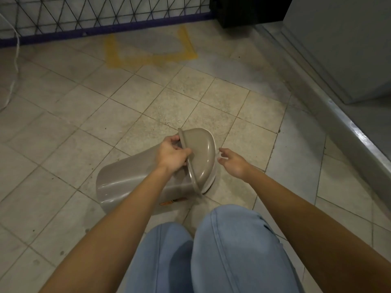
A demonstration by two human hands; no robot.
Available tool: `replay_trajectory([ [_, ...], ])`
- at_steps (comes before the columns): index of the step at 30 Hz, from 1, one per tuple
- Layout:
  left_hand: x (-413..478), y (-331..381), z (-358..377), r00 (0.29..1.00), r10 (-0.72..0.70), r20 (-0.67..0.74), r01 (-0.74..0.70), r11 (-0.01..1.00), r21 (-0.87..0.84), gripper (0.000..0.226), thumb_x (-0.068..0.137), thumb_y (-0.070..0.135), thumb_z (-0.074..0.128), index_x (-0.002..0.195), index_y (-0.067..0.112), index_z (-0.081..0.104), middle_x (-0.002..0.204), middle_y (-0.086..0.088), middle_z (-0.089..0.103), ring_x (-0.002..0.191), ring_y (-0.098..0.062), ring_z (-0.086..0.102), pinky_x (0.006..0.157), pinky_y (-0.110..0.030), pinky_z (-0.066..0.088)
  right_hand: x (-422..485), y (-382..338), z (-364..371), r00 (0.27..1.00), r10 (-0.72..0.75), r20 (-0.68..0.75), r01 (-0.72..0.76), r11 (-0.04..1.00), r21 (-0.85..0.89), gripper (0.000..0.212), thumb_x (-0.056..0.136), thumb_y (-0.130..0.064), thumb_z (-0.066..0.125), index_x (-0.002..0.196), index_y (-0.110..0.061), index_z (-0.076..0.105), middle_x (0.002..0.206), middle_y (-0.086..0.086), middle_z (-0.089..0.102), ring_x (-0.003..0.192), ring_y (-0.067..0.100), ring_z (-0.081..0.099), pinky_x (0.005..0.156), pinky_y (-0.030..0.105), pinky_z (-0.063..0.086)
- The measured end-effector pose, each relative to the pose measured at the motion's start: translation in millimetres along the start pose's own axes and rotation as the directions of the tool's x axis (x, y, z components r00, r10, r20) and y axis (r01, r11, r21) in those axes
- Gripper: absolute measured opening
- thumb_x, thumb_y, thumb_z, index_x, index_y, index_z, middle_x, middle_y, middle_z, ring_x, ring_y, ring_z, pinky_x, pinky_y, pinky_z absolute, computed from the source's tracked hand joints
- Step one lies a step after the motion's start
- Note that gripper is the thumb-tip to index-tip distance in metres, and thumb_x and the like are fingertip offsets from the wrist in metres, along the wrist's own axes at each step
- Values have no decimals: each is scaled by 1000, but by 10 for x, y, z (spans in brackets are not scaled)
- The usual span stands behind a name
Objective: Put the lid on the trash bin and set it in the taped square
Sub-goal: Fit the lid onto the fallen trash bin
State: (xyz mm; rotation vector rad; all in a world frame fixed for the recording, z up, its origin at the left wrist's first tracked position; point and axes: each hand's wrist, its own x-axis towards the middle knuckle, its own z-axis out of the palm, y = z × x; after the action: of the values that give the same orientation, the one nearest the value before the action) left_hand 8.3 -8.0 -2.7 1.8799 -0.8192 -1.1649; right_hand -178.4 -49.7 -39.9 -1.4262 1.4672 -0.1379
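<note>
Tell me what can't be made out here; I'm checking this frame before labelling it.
Head view only:
- Trash bin mouth: covered by the lid and left hand, so whether the lid is seated is unclear.
- Orange label on the bin: too small to read.
- Taped square: its far side is hard to trace near the fence.
- Right hand: open, apart from the lid; its palm side is hidden.

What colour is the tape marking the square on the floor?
Yellow: the taped square on the tiled floor, seen in the head view.
</note>
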Motion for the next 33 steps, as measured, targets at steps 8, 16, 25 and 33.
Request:
replay_trajectory([
  [8, -84, 211, -365, 998, 53, -33, -58, 979, -196, 54, 74, 5, 67, 124, 11, 48, 73, -4, 58, 47, -1, 60, 46, -17, 49, -48, 168, 96, 983, 173, 58, -166, 980, -105, 73, 92, -37, 51, 148, -7, 14, 153, 15, 27, 135, 31, 36, 105, 37, 36],
  [16, -175, 211, -430, 997, 76, -23, -79, 969, -232, 55, 73, 3, 66, 125, 12, 49, 65, -1, 58, 46, -2, 58, 46, -18, 48, -104, 174, 289, 939, 255, 232, -324, 883, 339, 33, 93, -10, 42, 124, -1, 49, 103, 12, 61, 88, 26, 62, 80, 35, 54],
  [25, -244, 271, -528, 993, 113, -36, -117, 973, -197, 49, 74, 5, 65, 120, 15, 49, 71, -1, 56, 50, -2, 59, 48, -18, 50, -187, 50, 188, 953, 226, 202, -291, 872, 393, 29, 92, -7, 41, 120, -4, 49, 101, 13, 61, 83, 27, 63, 72, 33, 55],
  [33, -313, 382, -752, 988, 154, 13, -149, 968, -201, 46, 78, 2, 63, 120, 10, 46, 78, -7, 56, 64, -15, 60, 49, -19, 51, -278, -183, -145, 973, 179, 148, -220, 914, 341, 36, 86, -15, 53, 122, -13, 50, 116, 12, 59, 98, 27, 63, 78, 33, 54],
])
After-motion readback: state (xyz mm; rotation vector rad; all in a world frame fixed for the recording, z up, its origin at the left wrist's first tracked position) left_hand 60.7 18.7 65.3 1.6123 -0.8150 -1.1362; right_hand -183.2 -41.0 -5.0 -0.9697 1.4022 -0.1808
